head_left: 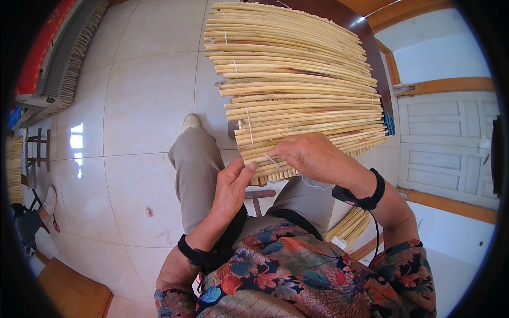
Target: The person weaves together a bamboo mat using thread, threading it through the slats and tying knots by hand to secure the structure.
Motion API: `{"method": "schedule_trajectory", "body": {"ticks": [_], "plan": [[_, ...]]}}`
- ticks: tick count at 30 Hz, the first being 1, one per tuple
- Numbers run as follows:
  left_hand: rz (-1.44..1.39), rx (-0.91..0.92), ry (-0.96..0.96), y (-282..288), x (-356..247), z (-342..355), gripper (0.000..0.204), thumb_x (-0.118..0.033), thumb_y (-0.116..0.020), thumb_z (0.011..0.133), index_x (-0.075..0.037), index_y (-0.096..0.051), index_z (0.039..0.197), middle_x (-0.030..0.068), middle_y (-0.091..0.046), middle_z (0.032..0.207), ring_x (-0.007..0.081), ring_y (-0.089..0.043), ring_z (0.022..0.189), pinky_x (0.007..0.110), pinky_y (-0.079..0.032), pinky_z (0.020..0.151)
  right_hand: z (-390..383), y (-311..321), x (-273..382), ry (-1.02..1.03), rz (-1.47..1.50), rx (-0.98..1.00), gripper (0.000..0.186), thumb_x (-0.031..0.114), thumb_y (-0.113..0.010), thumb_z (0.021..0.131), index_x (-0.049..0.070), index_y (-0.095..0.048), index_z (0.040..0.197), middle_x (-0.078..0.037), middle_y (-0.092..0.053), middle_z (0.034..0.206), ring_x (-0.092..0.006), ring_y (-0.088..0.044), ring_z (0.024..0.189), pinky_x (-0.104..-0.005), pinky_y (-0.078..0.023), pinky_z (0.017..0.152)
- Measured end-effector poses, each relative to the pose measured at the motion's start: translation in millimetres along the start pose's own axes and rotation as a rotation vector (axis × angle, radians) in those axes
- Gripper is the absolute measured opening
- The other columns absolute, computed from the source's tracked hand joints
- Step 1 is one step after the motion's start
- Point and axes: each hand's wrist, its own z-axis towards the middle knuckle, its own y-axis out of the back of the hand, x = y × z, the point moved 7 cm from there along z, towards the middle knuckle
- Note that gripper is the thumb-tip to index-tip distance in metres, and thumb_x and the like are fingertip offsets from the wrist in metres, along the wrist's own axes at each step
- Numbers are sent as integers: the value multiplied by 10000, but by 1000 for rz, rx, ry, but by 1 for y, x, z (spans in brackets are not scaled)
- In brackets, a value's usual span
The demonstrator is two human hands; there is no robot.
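Note:
A mat of pale yellow reed stalks (302,79), tied in rows with white string, spreads away in front of me over a dark table. My left hand (231,186) grips the cut ends at the mat's near left corner, its thumb lying on the nearest stalks. Just to the right, my right hand (309,155) is bent over the near edge with thumb and fingers pinched together on white string (275,163). A loose length of that string trails below the right hand. The palm side of both hands is hidden.
Under the mat's far right side shows the dark tabletop (375,58). A bundle of loose reeds (350,227) lies on the floor by my right leg. Left are a fringed grey-and-red couch (63,63), a small wooden stool (38,150) and another person's foot (50,200). A white door (445,143) stands right.

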Motion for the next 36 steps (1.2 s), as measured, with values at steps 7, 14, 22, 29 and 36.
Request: {"method": "schedule_trajectory", "body": {"ticks": [7, 14, 22, 29, 36], "plan": [[-33, -5, -3, -1, -2, -2, 231, -184, -485, 904, 17, -535, 1006, 39, -590, 823, 88, -550, 683, 229, -458, 613, 2, 1, 1, -22, -18, 34, 202, 74, -506, 783, 78, -609, 957, -121, -614, 815, -304, -589, 752, -381, -470, 649], [-36, -9, -30, 1, 5, -1, 235, -185, -485, 904, 18, -533, 1012, 34, -587, 809, 91, -551, 670, 236, -484, 581, 1, 3, 5, -14, -13, 42, 207, 91, -492, 796, 90, -612, 965, -118, -611, 801, -305, -589, 733, -379, -471, 637], [32, -9, -70, -3, -1, -6, 232, -187, -474, 908, 16, -546, 994, 47, -586, 797, 79, -553, 692, 248, -506, 587, 8, 2, 35, 34, -373, 145, 113, 66, -521, 712, 36, -582, 802, -131, -584, 724, -314, -589, 694, -380, -473, 569], [54, 2, -107, -6, -3, -8, 251, -179, -457, 911, 23, -550, 1026, 52, -592, 846, 92, -562, 729, 265, -527, 612, 7, -1, 51, 152, -389, 107, 86, 63, -527, 688, 13, -555, 752, -149, -574, 699, -320, -592, 675, -397, -473, 555], [-2, 6, -145, -10, -7, -9, 258, -186, -445, 916, 18, -549, 1034, 51, -598, 878, 93, -563, 766, 270, -531, 609, 6, 8, 46, 139, -387, 123, 65, 57, -534, 695, 21, -552, 745, -153, -577, 706, -328, -585, 658, -404, -464, 552]]}}
